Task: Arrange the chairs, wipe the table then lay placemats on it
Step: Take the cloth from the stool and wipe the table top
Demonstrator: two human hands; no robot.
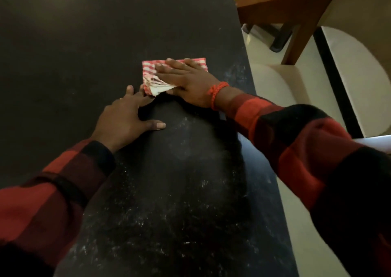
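The dark worktop (84, 65) fills most of the view, its surface speckled with pale dust and smears, thickest in the near half and along the right edge. Beyond that edge lies pale floor (275, 82), and at the upper right stands a brown wooden chair (296, 7), well apart from the hands, with only its frame and legs showing.

Two arms in red-and-black checked sleeves (296, 141) reach in from the bottom corners. The right hand (188, 79) lies palm down on the cloth (148, 69), fingers straight and close together, pointing left; its grip is flat and pressing, not curled round anything. A red thread band (218, 92) circles that wrist.

The left hand (124, 118) rests flat on the worktop just beside the cloth's near corner, fingers spread and straight, thumb stuck out to the right; its fingertips (129, 89) reach up to the cloth's lower left edge, and whether they touch it cannot be told.

The cloth is a red-and-white checked piece folded into a small rectangle, lying near the worktop's middle, slightly toward the right edge. A white frayed fold (157, 90) pokes out from under the right palm.
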